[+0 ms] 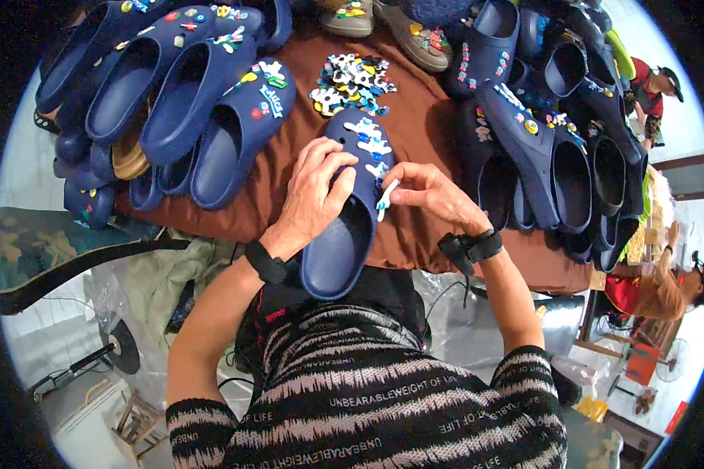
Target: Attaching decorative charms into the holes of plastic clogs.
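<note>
A navy-blue clog (338, 246) lies in front of me, its heel toward my body and its toe pointing away. White and blue charms (368, 139) sit in a row on its upper. My left hand (313, 191) holds the clog from the left, fingers bent over the upper near the opening. On the other side, my right hand (434, 194) pinches a small white charm (383, 202) between thumb and finger, close against the clog's right edge. Whether that charm touches the clog, I cannot tell. Just beyond the toe is a pile of loose charms (353, 82), mostly white, black, yellow and blue.
Decorated navy clogs (219, 156) are heaped at the left, and another heap of navy clogs (567, 176) stands at the right. Khaki clogs (424, 41) lie at the back. A brown cloth (289, 74) covers the table. Two other people (659, 289) are at the far right.
</note>
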`<action>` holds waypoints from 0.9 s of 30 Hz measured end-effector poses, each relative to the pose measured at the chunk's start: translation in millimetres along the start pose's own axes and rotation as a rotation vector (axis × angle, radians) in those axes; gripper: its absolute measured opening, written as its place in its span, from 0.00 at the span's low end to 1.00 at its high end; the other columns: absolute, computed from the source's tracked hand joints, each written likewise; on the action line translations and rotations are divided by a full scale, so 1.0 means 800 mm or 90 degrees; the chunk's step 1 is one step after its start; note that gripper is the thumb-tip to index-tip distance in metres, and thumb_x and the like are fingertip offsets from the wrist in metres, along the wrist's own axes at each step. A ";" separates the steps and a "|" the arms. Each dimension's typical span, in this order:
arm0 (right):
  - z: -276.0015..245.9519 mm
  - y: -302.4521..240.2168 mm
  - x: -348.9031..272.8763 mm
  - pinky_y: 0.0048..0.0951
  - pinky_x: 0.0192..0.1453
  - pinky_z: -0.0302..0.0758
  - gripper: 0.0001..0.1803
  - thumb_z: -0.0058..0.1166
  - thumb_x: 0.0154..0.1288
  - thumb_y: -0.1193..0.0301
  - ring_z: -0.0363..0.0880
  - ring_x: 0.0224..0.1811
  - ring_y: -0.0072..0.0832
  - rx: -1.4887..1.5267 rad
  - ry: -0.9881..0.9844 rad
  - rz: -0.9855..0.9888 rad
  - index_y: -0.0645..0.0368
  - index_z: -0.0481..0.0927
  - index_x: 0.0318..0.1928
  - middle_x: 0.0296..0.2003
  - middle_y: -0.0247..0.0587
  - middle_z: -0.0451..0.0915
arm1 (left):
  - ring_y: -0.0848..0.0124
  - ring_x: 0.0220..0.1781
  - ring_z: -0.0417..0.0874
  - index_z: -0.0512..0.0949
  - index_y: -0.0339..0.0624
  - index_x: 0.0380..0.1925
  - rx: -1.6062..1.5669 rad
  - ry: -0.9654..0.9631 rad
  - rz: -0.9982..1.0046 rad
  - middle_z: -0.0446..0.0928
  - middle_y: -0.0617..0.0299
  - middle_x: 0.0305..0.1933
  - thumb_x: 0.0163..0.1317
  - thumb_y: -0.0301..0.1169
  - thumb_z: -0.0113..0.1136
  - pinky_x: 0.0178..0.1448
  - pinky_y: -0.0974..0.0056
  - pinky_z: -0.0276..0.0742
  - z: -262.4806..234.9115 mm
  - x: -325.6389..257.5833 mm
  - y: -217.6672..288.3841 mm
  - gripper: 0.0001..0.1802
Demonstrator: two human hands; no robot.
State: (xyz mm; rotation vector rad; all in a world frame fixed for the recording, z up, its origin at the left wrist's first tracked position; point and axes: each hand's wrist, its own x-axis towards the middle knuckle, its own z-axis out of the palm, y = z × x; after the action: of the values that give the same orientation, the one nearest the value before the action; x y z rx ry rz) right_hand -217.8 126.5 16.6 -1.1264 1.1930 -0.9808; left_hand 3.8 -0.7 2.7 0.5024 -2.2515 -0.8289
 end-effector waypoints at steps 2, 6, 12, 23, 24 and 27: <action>0.006 0.002 0.000 0.24 0.53 0.75 0.09 0.61 0.71 0.73 0.77 0.44 0.18 -0.013 0.025 -0.003 0.61 0.81 0.49 0.39 0.29 0.81 | 0.51 0.68 0.71 0.81 0.37 0.48 0.009 0.000 -0.031 0.73 0.48 0.60 0.72 0.36 0.54 0.74 0.51 0.63 0.000 -0.002 0.001 0.15; 0.022 0.001 -0.001 0.24 0.52 0.76 0.11 0.62 0.70 0.74 0.77 0.43 0.18 -0.093 0.107 -0.035 0.62 0.81 0.51 0.38 0.30 0.80 | 0.51 0.69 0.70 0.81 0.38 0.49 -0.037 -0.011 -0.055 0.72 0.48 0.61 0.72 0.36 0.54 0.75 0.51 0.62 0.001 -0.005 -0.005 0.15; 0.041 -0.002 -0.007 0.26 0.49 0.77 0.11 0.62 0.69 0.74 0.78 0.42 0.20 -0.126 0.218 -0.033 0.63 0.79 0.50 0.39 0.33 0.80 | 0.51 0.69 0.70 0.81 0.38 0.49 -0.035 -0.009 -0.030 0.73 0.49 0.60 0.72 0.36 0.54 0.75 0.51 0.62 0.002 -0.004 -0.006 0.15; 0.067 -0.002 -0.006 0.32 0.43 0.77 0.09 0.62 0.67 0.75 0.79 0.38 0.29 -0.234 0.313 -0.056 0.65 0.77 0.43 0.36 0.41 0.79 | 0.49 0.68 0.70 0.81 0.38 0.46 -0.052 0.021 -0.023 0.75 0.50 0.57 0.69 0.35 0.58 0.74 0.49 0.64 0.004 -0.003 -0.005 0.13; 0.070 -0.005 -0.005 0.34 0.42 0.77 0.08 0.62 0.67 0.75 0.79 0.37 0.33 -0.310 0.323 -0.072 0.65 0.77 0.41 0.35 0.43 0.79 | 0.49 0.68 0.70 0.81 0.38 0.46 -0.052 0.021 -0.023 0.75 0.50 0.57 0.69 0.35 0.58 0.74 0.49 0.64 0.004 -0.003 -0.006 0.13; 0.085 -0.002 -0.013 0.41 0.43 0.77 0.08 0.62 0.67 0.74 0.80 0.37 0.46 -0.375 0.357 -0.109 0.65 0.77 0.41 0.35 0.51 0.79 | 0.50 0.68 0.70 0.81 0.38 0.46 -0.058 0.021 -0.031 0.75 0.50 0.57 0.69 0.35 0.58 0.75 0.50 0.63 0.005 -0.003 -0.005 0.13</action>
State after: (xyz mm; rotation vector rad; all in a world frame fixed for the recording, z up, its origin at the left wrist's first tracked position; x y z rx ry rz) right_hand -151.6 145.1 21.3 -1.4786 1.9497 -1.1547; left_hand 3.3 -0.4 -3.6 0.5269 -2.1675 -0.9367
